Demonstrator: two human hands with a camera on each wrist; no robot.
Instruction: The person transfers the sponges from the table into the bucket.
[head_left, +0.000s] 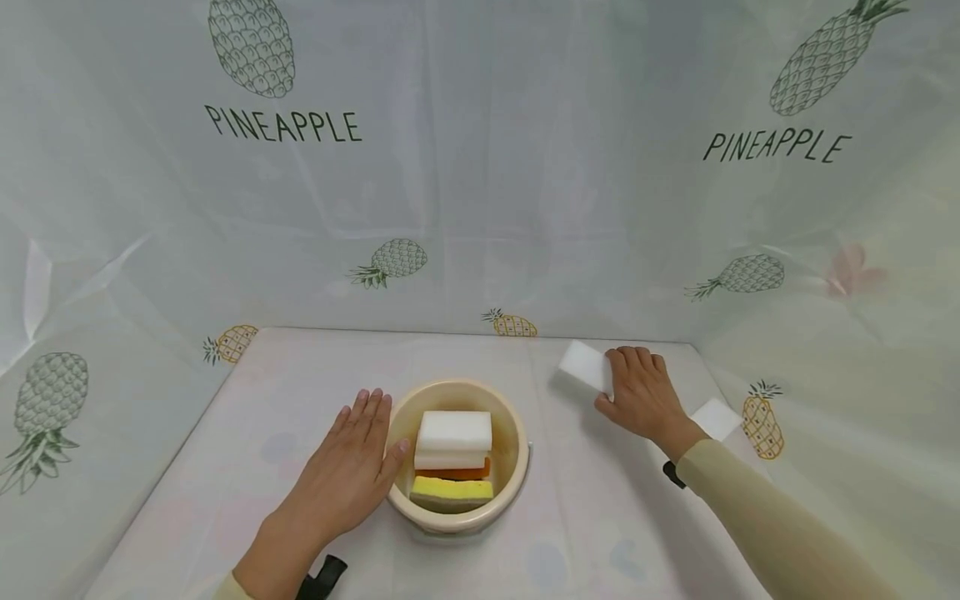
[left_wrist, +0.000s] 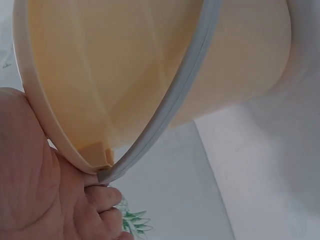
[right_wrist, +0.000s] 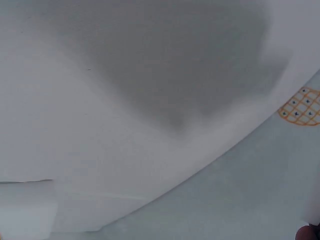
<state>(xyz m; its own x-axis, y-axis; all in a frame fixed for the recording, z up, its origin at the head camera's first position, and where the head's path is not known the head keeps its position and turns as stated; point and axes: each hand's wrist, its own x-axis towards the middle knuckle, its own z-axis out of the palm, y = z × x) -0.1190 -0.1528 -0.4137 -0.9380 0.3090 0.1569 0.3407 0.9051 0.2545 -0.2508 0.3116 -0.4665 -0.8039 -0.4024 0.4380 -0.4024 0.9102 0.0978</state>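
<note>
My left hand (head_left: 348,471) lies flat against the left side of a cream bucket (head_left: 459,523), fingers straight and thumb over the rim. Up close in the left wrist view, the palm touches the bucket's rim beside the grey handle (left_wrist: 187,82). Inside the bucket are a white sponge block (head_left: 453,433), an orange piece (head_left: 457,474) under it and a yellow sponge (head_left: 452,489) in front. Above the table's back right, my right hand (head_left: 641,392) grips another white sponge block (head_left: 585,367) between thumb and fingers. Only a fingertip (right_wrist: 306,233) shows in the right wrist view.
A further white block (head_left: 716,418) lies on the table's right edge, partly behind the right wrist. The table (head_left: 315,375) has a pale printed cover. Pineapple-print sheeting (head_left: 480,183) hangs behind it and at both sides.
</note>
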